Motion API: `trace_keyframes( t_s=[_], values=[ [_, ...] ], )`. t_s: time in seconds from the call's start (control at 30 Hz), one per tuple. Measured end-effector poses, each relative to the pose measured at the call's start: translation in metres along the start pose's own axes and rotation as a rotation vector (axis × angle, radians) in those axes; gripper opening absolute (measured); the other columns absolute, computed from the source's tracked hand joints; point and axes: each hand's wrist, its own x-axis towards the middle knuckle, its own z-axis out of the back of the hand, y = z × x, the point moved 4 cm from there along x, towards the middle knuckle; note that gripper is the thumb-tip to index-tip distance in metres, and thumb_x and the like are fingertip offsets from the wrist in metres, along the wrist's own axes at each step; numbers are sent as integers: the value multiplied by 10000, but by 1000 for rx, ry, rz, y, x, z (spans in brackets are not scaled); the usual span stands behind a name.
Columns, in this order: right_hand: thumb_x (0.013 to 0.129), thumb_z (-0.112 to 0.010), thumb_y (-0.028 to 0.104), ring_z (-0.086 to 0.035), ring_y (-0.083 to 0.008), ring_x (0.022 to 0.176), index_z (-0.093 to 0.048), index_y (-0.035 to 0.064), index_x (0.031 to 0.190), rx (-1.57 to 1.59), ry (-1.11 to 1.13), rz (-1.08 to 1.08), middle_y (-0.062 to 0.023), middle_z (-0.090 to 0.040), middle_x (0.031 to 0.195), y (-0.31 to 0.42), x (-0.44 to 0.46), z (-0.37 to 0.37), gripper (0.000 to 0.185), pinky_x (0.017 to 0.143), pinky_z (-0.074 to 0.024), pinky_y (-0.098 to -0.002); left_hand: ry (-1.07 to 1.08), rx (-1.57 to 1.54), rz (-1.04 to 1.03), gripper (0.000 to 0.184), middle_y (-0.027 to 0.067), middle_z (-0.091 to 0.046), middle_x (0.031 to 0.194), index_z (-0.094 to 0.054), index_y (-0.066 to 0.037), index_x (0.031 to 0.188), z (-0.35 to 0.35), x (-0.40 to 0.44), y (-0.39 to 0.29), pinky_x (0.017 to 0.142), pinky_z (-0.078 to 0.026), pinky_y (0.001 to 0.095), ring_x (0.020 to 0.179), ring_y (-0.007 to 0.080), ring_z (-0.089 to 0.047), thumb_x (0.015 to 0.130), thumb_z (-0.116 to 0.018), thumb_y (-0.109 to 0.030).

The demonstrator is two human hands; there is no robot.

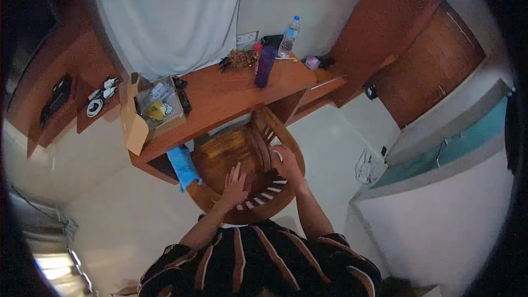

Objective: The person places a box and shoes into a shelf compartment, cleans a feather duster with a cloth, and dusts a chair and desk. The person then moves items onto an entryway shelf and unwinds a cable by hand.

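Observation:
A round wooden chair [228, 151] with a curved, slatted back stands half under the wooden desk [225, 96]. My left hand [235, 187] is over the near side of the chair, fingers stretched out and apart, with nothing visible in it. On the right part of the chair, beside a curved brown rail, my right hand [286, 164] is closed around something small and white, too small to make out. A blue cloth [184, 168] hangs at the chair's left side, by the desk's front edge.
On the desk are an open cardboard box [133, 126] with packets, a purple bottle [265, 67], a clear water bottle [289, 37] and a brown bundle [242, 59]. White cables [94, 107] lie on a left shelf. A wire object [364, 168] is on the floor at right.

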Motion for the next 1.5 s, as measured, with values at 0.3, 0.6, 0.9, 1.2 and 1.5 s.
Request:
trace_keyframes(
  t_s=[0.3, 0.6, 0.9, 1.2, 1.5],
  values=[
    [855, -504, 24, -573, -364, 922, -586, 25, 999, 43, 13, -54, -185, -604, 947, -57, -1, 32, 166, 804, -456, -400, 58, -46, 25, 554, 176, -80, 1489, -360, -95, 1353, -36, 14, -44, 1081, -182, 532, 1348, 410, -159, 873, -523, -315],
    [850, -519, 4, -616, -285, 818, -614, 14, 935, 130, -63, -191, -152, -632, 898, -153, -37, 71, 128, 708, -480, -334, 176, -183, -3, 543, 223, -217, 1441, -368, -77, 1335, -92, 66, -80, 1067, -257, 471, 1299, 417, -270, 878, -525, -325],
    [825, -511, -9, -626, -277, 844, -628, 16, 925, 13, -29, -1, -152, -646, 903, -319, 29, 199, 156, 755, -490, -334, 162, -307, 203, 799, 226, -98, 1478, -107, -87, 1443, -167, 155, -146, 1084, -234, 471, 1320, 437, -215, 849, -559, -372],
    [781, -524, -11, -622, -315, 814, -624, 9, 910, -88, 309, 1, -170, -639, 873, -418, 143, 229, 165, 717, -500, -367, 51, 109, 552, 850, 202, -77, 1484, -125, -114, 1442, -167, 170, -187, 1035, -238, 584, 1294, 450, -248, 772, -612, -308],
    [820, -531, 148, -630, -340, 849, -650, 71, 954, -114, 542, 259, -167, -654, 923, -480, 269, 147, 195, 744, -499, -427, -290, 28, 700, 814, 237, -119, 1466, -176, -90, 1429, -176, 250, -137, 1022, -243, 595, 1264, 472, -275, 766, -604, -288]
  ],
)
